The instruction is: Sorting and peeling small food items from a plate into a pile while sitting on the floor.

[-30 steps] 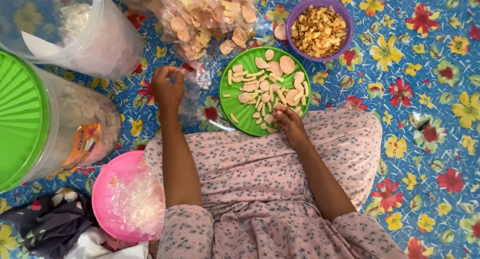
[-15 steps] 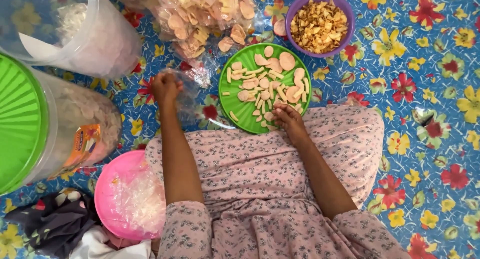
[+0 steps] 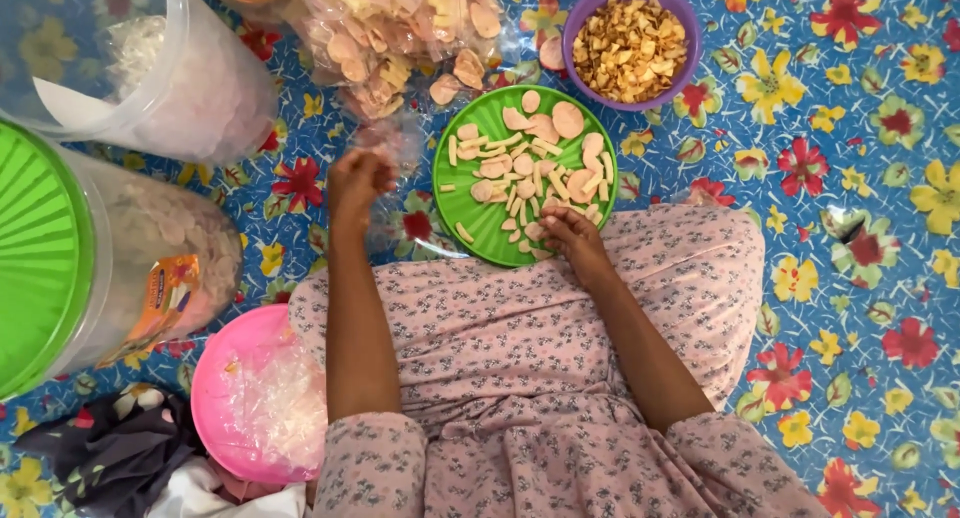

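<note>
While both hands work over a flowered mat [image 3: 850, 128], crackers are handled at a green plate [image 3: 470, 233].

Largest first: a green-lidded jar [image 3: 60, 258] lies left, well apart. The plate sits just ahead of the right hand [image 3: 565, 228], whose fingers curl onto stick crackers [image 3: 535, 183] lying mostly lengthwise away. The left hand [image 3: 355, 178], farther off, pinches clear plastic wrap [image 3: 395, 143].

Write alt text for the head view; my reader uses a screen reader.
A seated person's right hand picks at pale crackers on a green plate, while the left hand touches a clear plastic bag. A purple bowl of snacks sits beyond.
</note>
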